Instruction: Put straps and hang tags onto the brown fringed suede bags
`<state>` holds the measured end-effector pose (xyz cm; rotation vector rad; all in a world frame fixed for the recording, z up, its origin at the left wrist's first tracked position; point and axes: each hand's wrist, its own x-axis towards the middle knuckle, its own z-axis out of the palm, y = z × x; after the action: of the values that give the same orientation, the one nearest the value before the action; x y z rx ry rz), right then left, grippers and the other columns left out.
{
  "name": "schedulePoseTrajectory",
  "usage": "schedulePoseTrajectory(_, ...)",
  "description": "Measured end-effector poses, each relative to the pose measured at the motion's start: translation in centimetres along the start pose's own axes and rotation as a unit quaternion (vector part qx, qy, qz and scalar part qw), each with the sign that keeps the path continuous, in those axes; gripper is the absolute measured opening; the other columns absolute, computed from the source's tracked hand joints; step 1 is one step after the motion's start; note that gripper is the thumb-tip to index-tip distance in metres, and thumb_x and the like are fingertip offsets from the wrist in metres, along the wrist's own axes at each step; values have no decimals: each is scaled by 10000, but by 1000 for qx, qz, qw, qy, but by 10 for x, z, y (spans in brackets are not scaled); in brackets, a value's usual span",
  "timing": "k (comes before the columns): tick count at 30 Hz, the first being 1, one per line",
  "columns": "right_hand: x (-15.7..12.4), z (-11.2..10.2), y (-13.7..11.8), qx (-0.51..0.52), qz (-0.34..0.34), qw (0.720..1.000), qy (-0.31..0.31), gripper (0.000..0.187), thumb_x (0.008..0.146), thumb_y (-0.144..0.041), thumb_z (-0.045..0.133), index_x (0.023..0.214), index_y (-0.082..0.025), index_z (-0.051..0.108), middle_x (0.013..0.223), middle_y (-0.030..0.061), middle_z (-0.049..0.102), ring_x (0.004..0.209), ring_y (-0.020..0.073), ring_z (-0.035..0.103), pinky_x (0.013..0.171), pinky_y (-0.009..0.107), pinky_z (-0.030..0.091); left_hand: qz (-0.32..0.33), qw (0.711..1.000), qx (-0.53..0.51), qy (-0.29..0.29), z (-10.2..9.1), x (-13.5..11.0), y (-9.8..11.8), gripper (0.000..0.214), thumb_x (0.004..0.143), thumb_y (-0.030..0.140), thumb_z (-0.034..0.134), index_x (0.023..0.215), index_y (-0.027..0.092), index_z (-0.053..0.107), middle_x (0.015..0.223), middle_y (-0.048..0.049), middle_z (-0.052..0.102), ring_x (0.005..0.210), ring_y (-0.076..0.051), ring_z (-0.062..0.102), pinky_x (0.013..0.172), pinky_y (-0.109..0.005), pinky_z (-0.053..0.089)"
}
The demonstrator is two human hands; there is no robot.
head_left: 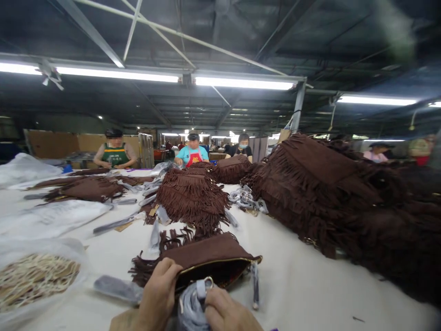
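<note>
A brown fringed bag (pixel 210 250) lies on the white table close to me, its gold zipper undone and its mouth gaping toward me. My left hand (pixel 159 289) pinches the left end of the bag's opening. In my right hand (pixel 229 312) is a coiled strap (pixel 193 308), wrapped in clear plastic with a gold ring showing on top, at the front of the bag's mouth. From the zipper's right end hangs a plastic-wrapped pull (pixel 255 285). A wrapped dark strip (pixel 117 289) rests left of my left wrist. The bag's inside is mostly dark.
A tall heap of fringed bags (pixel 324 184) covers the right side. Another stack (pixel 191 195) stands ahead, beside wrapped straps (pixel 246 198). At left, a plastic bag (pixel 37 276) holds pale strings with tan tags. Several people work beyond the table (pixel 292 276).
</note>
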<state>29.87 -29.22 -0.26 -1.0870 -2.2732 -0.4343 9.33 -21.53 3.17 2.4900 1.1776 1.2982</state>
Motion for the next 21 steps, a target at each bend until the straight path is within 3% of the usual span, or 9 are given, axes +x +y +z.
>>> schedulePoseTrajectory(2,16,-11,9,-27,37,998,-44,112,802,-261,712,846,-193,634,950,69,664,870,228,633,638,252,542,36,999,-1,14,-1,-1,2,244,907,176,398,868,223,634,837,-46,600,805,-187,602,725,-263,511)
schedulePoseTrajectory(4,32,-12,18,-67,135,983,-102,46,809,-209,695,815,-184,658,988,101,666,928,266,623,685,308,539,67,998,2,9,-1,-3,3,233,912,165,409,896,231,633,864,-47,609,821,-182,603,737,-253,507)
schedulePoseTrajectory(8,47,5,29,-82,255,946,-181,223,764,2,565,875,-126,710,902,137,718,853,286,653,744,364,511,108,991,22,-73,4,-10,0,260,894,102,414,858,238,632,843,-34,627,802,-166,605,720,-226,492)
schedulePoseTrajectory(11,35,-6,29,-35,239,949,-201,283,724,-8,579,945,-128,708,923,107,733,849,249,673,744,298,504,97,982,47,-156,4,-18,-5,324,830,38,426,905,241,668,859,-36,648,821,-165,618,707,-215,488)
schedulePoseTrajectory(14,16,-48,43,131,152,949,-245,212,762,-120,603,926,-206,707,928,29,735,872,189,675,757,223,485,41,975,67,-206,-5,-20,-2,362,802,22,425,909,238,696,881,-45,653,843,-175,617,721,-235,487)
schedulePoseTrajectory(15,11,-64,54,158,166,946,-229,252,816,-107,521,938,-225,707,896,11,739,848,166,678,764,214,483,24,975,69,-210,-9,-19,3,361,788,20,432,911,233,697,906,-50,652,867,-182,613,749,-250,486)
schedulePoseTrajectory(16,5,-78,67,141,203,950,-193,338,845,-73,433,995,-225,695,926,19,741,874,163,677,787,224,486,12,976,68,-207,-12,-17,10,367,770,13,438,924,228,693,945,-55,651,898,-190,607,786,-268,482)
schedulePoseTrajectory(18,-6,-95,97,30,231,959,-159,527,770,23,379,1167,-202,643,1222,83,667,1165,223,577,985,332,424,9,976,53,-211,-14,-9,30,391,748,5,441,971,223,677,1033,-65,644,972,-201,593,855,-292,469)
schedulePoseTrajectory(21,-23,-88,131,-38,218,948,-227,557,734,43,386,1186,-185,620,1233,108,655,1227,261,533,1027,410,397,4,954,16,-301,1,5,72,394,755,48,477,1058,217,664,1112,-89,649,1047,-231,595,887,-316,478)
